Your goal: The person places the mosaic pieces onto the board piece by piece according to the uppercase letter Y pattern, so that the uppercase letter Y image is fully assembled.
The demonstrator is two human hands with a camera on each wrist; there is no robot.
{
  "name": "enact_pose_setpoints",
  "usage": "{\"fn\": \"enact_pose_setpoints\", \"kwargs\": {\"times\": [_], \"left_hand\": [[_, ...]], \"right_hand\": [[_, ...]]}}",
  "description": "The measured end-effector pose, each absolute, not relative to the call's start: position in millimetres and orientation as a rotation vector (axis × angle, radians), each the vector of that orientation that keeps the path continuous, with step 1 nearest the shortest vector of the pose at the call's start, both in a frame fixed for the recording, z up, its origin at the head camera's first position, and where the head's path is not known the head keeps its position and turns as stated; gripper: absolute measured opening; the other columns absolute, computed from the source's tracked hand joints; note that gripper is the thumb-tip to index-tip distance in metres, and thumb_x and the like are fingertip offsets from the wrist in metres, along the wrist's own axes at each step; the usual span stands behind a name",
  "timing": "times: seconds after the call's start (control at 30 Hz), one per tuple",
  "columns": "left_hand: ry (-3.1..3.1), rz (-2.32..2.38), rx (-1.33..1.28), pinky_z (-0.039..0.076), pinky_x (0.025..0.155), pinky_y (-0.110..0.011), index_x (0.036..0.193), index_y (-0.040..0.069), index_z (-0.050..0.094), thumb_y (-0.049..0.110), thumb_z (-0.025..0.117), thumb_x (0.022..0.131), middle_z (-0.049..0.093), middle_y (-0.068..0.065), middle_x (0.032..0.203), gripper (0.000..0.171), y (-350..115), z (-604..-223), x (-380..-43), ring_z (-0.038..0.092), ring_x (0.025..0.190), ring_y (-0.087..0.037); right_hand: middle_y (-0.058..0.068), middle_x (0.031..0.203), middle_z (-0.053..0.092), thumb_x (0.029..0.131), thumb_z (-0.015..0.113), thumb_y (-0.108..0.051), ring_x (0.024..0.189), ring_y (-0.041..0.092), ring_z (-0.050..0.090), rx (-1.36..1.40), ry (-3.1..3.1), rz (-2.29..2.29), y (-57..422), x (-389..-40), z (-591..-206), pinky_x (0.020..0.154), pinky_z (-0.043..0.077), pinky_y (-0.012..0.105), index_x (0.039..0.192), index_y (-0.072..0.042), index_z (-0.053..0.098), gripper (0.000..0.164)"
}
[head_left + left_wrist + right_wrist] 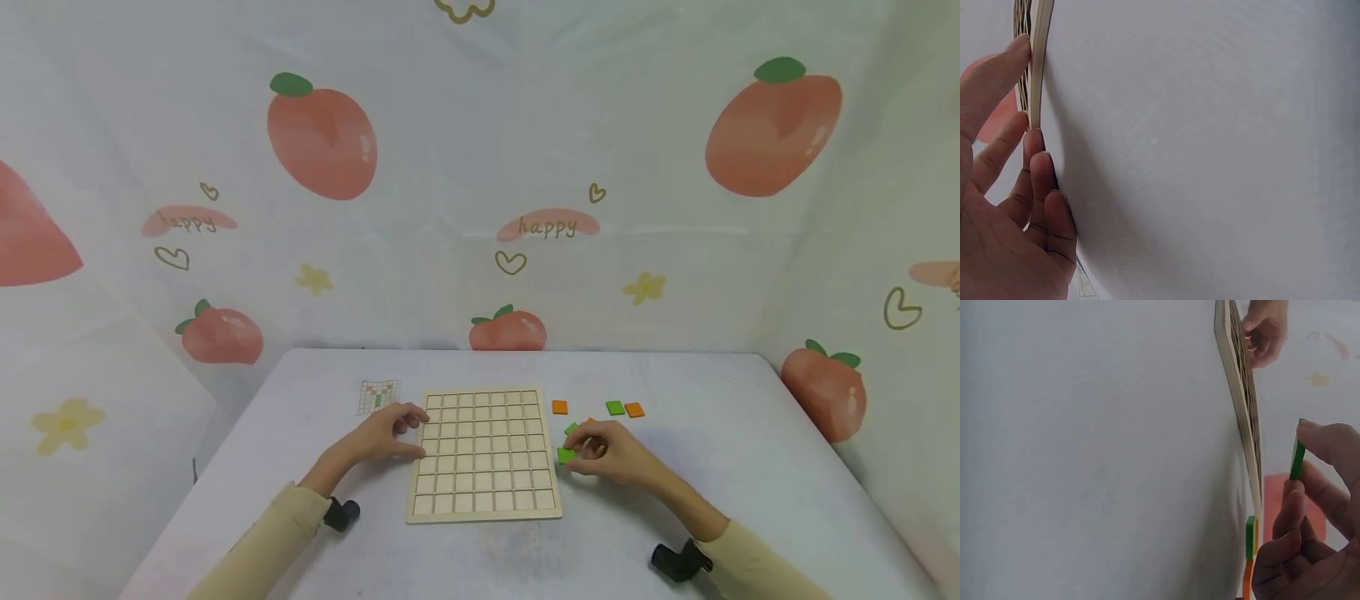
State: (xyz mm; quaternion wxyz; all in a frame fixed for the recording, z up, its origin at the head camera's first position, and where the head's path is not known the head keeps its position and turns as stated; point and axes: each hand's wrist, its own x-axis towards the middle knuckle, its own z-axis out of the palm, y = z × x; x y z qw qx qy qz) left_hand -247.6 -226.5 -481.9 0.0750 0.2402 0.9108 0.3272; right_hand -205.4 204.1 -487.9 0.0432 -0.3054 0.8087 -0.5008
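Beige fabric sleeves (258,546) run off the lower edge. At left lies a small white card with a printed grid (377,396), its details hard to make out; the left hand (386,435), fingers parted, touches the square pale-wood board (483,517), divided into shallow square cells. Just beside its right edge, the right hand (615,454) pinches a thin, square green tile (566,456), partly hiding other orange and green tiles (590,422).

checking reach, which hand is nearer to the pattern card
Left. The left hand is close beside the pattern card; the right hand is across the board, pinching a green tile.
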Motion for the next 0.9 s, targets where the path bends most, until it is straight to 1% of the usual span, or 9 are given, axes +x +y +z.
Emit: {"fn": "enact_pose_setpoints", "kwargs": {"times": [0.13, 0.23, 0.43, 0.77, 0.9], "left_hand": [[2.738, 0.976, 0.705, 0.045, 0.085, -0.042, 0.120, 0.007, 0.066, 0.024, 0.090, 0.078, 0.058, 0.000, 0.102, 0.052, -226.1, -481.0, -247.4, 0.053, 0.092, -0.020], [2.737, 0.975, 0.696, 0.045, 0.085, -0.042, 0.120, 0.007, 0.066, 0.024, 0.091, 0.077, 0.058, 0.000, 0.103, 0.052, -225.8, -481.0, -247.3, 0.052, 0.092, -0.020], [2.732, 0.968, 0.690, 0.045, 0.084, -0.042, 0.120, 0.008, 0.066, 0.025, 0.091, 0.077, 0.058, 0.000, 0.102, 0.052, -226.5, -480.9, -247.5, 0.052, 0.091, -0.020], [2.725, 0.967, 0.694, 0.044, 0.084, -0.041, 0.120, 0.008, 0.066, 0.026, 0.090, 0.078, 0.058, 0.001, 0.102, 0.052, -226.7, -481.3, -249.4, 0.051, 0.091, -0.020], [2.728, 0.965, 0.681, 0.044, 0.084, -0.040, 0.121, 0.008, 0.066, 0.027, 0.090, 0.078, 0.058, 0.001, 0.103, 0.053, -226.8, -481.0, -249.0, 0.051, 0.091, -0.019]], "right_hand": [[0.004, 0.090, 0.065, 0.082, 0.086, -0.010, 0.071, 0.012, 0.056, -0.977, 2.465, -1.511, 195.5, -206.8, -485.4, 0.063, 0.047, 0.024, 0.098, -0.009, 0.073, 0.022], [0.001, 0.087, 0.065, 0.081, 0.087, -0.012, 0.071, 0.012, 0.056, -0.948, 2.462, -1.489, 190.2, -206.6, -483.5, 0.064, 0.047, 0.024, 0.098, -0.009, 0.073, 0.022], [-0.002, 0.084, 0.064, 0.082, 0.085, -0.010, 0.071, 0.013, 0.057, -0.902, 2.451, -1.450, 184.1, -205.9, -482.9, 0.065, 0.048, 0.025, 0.099, -0.009, 0.072, 0.022], [0.000, 0.091, 0.064, 0.082, 0.085, -0.011, 0.072, 0.013, 0.057, -0.892, 2.486, -1.420, 175.7, -201.2, -481.7, 0.065, 0.050, 0.026, 0.103, -0.010, 0.072, 0.024], [0.000, 0.090, 0.063, 0.083, 0.085, -0.010, 0.072, 0.013, 0.057, -0.918, 2.458, -1.438, 168.5, -201.9, -482.4, 0.065, 0.050, 0.026, 0.102, -0.010, 0.072, 0.023]]}}
